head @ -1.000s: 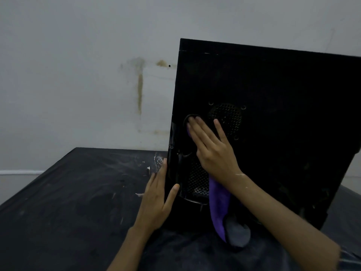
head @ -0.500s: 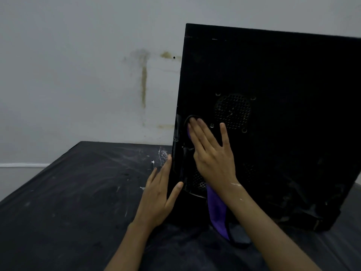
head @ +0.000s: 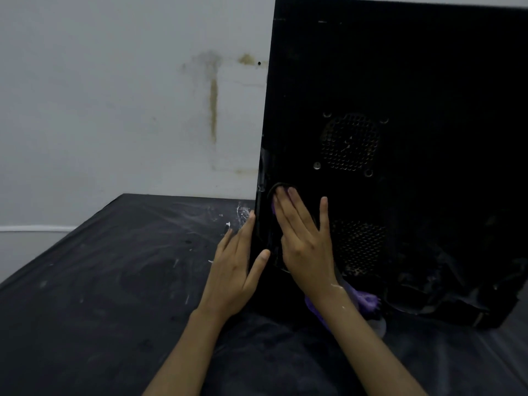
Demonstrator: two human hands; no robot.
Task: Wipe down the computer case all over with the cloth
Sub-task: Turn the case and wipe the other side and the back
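Observation:
A tall black computer case [head: 414, 81] stands upright on the table, its side panel with two round mesh vents facing me. My right hand [head: 304, 241] lies flat on the panel's lower left, pressing a purple cloth [head: 363, 302] against it; the cloth hangs out below my wrist down to the table. A purple edge also shows at my fingertips. My left hand [head: 237, 270] rests flat against the case's left front edge, fingers up and thumb around the corner, steadying it.
The table [head: 100, 281] has a black surface with white scuffs and specks. Its left edge runs diagonally towards me. A stained pale wall [head: 114, 95] stands close behind the table and the case.
The case sits higher and larger in view as my head has moved closer. My right hand has slid slightly down the panel with the cloth; my left hand has stayed at the edge.

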